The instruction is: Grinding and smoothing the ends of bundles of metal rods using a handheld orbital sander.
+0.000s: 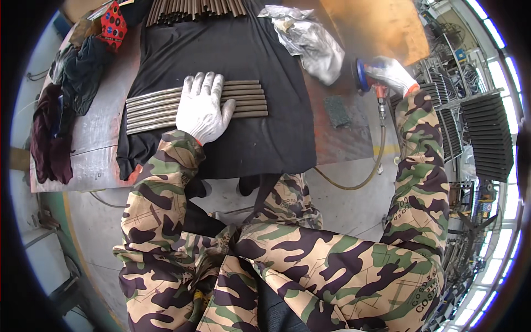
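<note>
My left hand (pixel 203 108), in a white work glove, lies flat with its fingers stretched across a row of several metal tubes (pixel 152 105). The tubes rest side by side on a black cloth (pixel 265 146) spread over the table. Off to the right, my gloved right hand (pixel 391 74) is closed round an air sander (pixel 378 89) with a blue-rimmed disc. The sander is held at the table's right side, apart from the tubes, and its disc stands on edge. A hose (pixel 354 187) hangs from its fitting and curves below the table edge.
More tubes (pixel 193 11) lie at the table's far edge. Crumpled silvery-white sheeting (pixel 315 47) and a green scouring pad (pixel 337 110) lie to the right. Dark rags (pixel 83 74) lie on the left. Metal racks with dark parts (pixel 487 135) stand beyond my right arm.
</note>
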A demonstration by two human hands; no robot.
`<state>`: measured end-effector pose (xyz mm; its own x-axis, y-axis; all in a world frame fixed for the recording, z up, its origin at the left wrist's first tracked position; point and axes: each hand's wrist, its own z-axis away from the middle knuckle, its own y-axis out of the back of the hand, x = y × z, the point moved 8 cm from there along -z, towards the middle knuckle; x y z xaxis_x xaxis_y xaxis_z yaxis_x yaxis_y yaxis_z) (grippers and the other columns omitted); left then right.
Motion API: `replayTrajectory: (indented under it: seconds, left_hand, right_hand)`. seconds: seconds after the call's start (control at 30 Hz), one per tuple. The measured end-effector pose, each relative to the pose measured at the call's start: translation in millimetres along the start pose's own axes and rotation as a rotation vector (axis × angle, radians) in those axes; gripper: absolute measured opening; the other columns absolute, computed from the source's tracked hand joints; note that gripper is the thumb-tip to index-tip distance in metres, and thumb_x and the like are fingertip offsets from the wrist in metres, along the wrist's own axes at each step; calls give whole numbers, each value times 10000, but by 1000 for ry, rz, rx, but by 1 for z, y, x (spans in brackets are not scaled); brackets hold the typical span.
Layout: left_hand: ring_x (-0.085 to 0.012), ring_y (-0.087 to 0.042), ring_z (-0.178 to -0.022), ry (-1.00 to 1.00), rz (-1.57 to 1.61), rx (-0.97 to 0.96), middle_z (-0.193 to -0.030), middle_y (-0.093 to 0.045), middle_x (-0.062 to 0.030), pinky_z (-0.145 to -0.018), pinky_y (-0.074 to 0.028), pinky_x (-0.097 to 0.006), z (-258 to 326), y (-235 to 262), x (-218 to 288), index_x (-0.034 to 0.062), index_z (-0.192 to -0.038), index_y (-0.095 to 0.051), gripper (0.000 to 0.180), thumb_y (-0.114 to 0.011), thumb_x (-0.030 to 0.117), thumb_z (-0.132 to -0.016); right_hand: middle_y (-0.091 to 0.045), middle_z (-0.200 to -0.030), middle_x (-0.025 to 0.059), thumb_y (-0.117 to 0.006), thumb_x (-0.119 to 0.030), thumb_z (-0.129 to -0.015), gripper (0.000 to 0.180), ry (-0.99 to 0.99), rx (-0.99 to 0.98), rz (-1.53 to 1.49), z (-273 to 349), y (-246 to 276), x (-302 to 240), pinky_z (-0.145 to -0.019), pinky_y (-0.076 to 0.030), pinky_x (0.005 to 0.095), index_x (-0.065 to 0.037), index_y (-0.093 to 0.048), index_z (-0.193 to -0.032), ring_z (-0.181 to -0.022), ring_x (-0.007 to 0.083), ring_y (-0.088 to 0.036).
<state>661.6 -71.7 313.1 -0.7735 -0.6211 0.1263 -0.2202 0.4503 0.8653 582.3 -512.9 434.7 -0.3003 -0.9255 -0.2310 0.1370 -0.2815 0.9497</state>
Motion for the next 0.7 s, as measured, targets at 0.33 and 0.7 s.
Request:
replayTrajectory:
  seconds: [0.33,0.7]
  left_hand:
    - [-440,-507,-1349,39,-27,-37,-1419,-571,-254,-1188,-317,-548,11,-1,-9,-57,-1407,-539,634,-616,391,-964]
    - [-412,-481,-1384,140,-108,-35,-1446,-559,-248,-1196,-298,-543,24,1,-51,-16,-1409,-564,618,-588,433,-984]
  right_hand:
    - [-702,-965,58,-676,-211,-968,264,215,108,-545,33,-11,-117,-708,-540,270,-35,-675,-1165,-805,110,-671]
    - [-666,-1060,230,-646,-357,-925,355,626,158,202,22,-128,-294,-846,-560,479,-57,-651,-1116,-954,416,-694]
